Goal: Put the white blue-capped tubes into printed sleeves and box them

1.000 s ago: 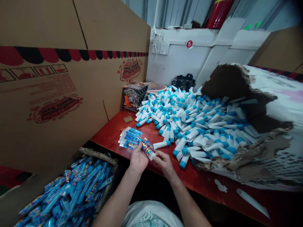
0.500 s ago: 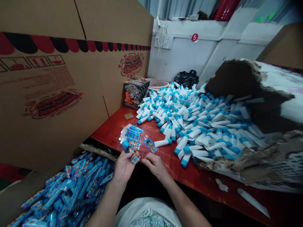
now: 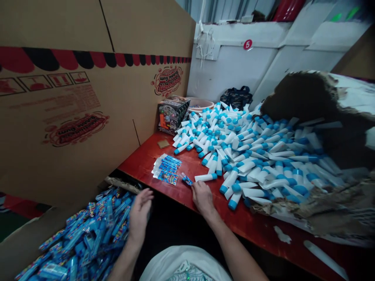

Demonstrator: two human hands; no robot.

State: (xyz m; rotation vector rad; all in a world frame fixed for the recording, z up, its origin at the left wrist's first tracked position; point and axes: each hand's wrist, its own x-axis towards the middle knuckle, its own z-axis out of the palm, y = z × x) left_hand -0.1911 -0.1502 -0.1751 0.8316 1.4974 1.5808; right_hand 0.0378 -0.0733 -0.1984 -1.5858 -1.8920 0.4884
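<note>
Blue wrapped tubes [image 3: 84,234] lie jumbled in an open cardboard box [image 3: 123,185] at the lower left, beside and below the red wooden table [image 3: 187,156]; the loose heap suggests that their order there hardly matters. The left hand [image 3: 139,214] is held over the box's near-table side, its fingers spread and slightly bent, with nothing visible in it. The right hand [image 3: 203,197] is at the table's near edge, its fingertips drawn together at the near end of a single clear, blue-printed plastic sleeve [image 3: 186,179]; whether they grip it cannot be told.

Farther left on the table, more printed sleeves [image 3: 167,169] overlap in a fan, probably so that each edge is easy to pick up. A white plastic tube with a blue cap [image 3: 206,177] lies apart from the pile, just beyond the right fingertips. Behind it, similar tubes [image 3: 249,144] spread from a torn carton [image 3: 354,212] lying open towards them, which seems to keep them within reach. A dark printed box [image 3: 172,113], a pink basin [image 3: 205,103] and a dark fabric bag [image 3: 237,96] sit at the back.
</note>
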